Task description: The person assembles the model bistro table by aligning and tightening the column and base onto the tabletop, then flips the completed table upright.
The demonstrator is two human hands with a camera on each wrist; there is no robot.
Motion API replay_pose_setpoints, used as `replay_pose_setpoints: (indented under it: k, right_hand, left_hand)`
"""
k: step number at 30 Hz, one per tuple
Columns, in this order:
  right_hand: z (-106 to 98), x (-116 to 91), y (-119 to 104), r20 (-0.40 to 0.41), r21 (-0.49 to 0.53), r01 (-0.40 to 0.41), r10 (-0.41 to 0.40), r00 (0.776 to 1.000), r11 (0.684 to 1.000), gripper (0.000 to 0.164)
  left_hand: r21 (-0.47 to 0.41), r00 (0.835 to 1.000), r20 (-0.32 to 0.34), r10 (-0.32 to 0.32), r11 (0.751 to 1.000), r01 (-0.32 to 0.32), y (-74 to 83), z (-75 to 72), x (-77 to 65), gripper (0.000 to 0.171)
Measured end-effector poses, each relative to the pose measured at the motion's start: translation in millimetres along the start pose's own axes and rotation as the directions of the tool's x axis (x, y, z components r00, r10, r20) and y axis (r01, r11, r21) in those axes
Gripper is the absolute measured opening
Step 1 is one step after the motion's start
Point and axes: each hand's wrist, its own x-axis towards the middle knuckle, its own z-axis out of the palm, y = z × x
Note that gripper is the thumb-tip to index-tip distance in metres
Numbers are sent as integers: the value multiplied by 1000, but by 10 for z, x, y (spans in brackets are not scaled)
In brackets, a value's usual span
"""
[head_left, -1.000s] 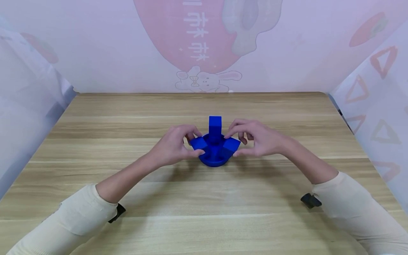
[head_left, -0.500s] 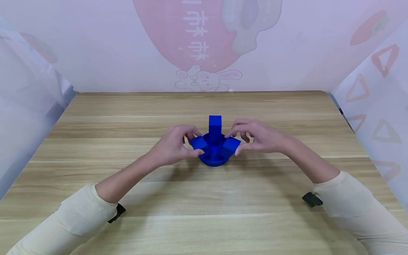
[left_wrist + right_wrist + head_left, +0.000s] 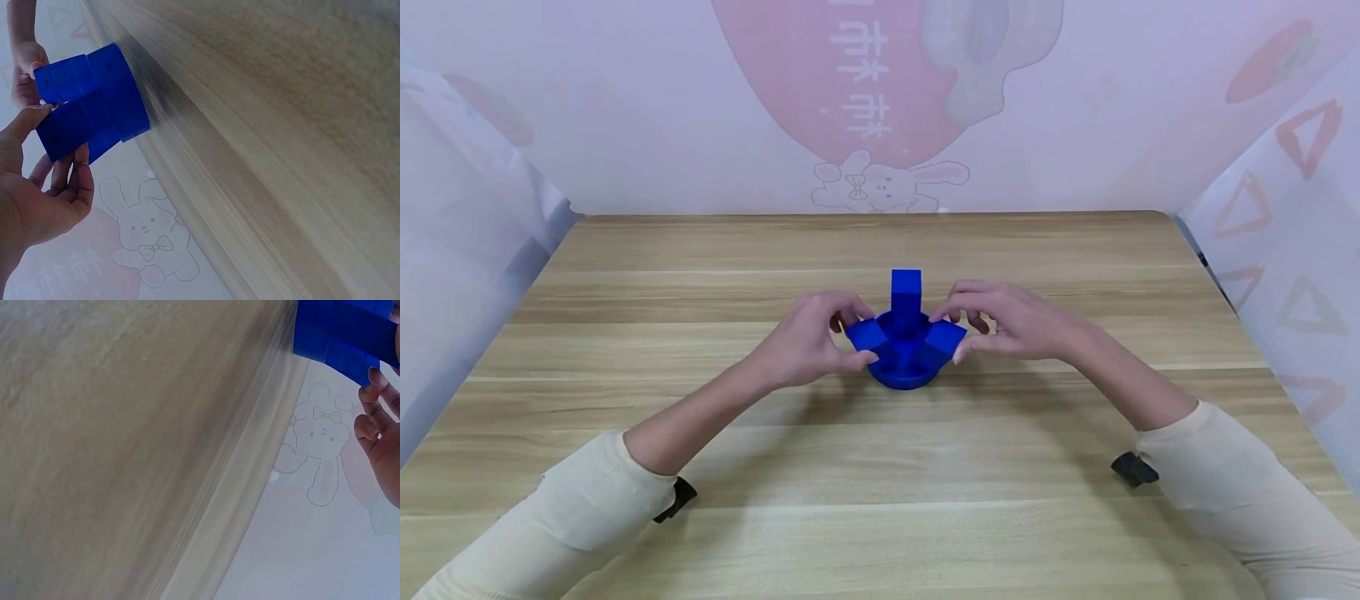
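Note:
A blue piece with a round base (image 3: 904,382) stands on the wooden table, with three square-ended blocks rising from it. The back block (image 3: 906,287) points up, while the left block (image 3: 868,335) and right block (image 3: 946,339) lean outward. My left hand (image 3: 805,346) pinches the left block, its thumb on the near side and fingers on the far side. Thumb and fingers of my right hand (image 3: 1022,323) pinch the right block. In the left wrist view the blue piece (image 3: 115,87) shows from the side; the right wrist view cuts part of it off.
The wooden table (image 3: 895,475) reaches back to a pale printed curtain (image 3: 662,108) with a rabbit drawing. Similar curtains close off both sides. Black wrist cameras hang under the left sleeve (image 3: 587,492) and right sleeve (image 3: 1225,483).
My right thumb has moved slightly up along the side of the right block. My left hand keeps its hold, and the blue piece stays in place.

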Motion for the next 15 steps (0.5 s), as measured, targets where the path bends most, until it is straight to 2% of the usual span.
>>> replay_pose_setpoints:
  k: [4, 9, 15]
  right_hand:
    - [-6, 1, -9, 5, 8, -16, 16, 1000, 1000, 70]
    - [-5, -8, -19, 18, 71, -52, 51, 999, 996, 67]
    - [-14, -20, -47, 25, 111, -88, 86, 996, 990, 58]
  left_hand:
    - [2, 1000, -1, -1, 1000, 1, 8, -10, -2, 36]
    - [6, 1000, 1, 4, 1000, -4, 0, 3, -13, 36]
    - [27, 1000, 12, 15, 1000, -15, 9, -9, -33, 37]
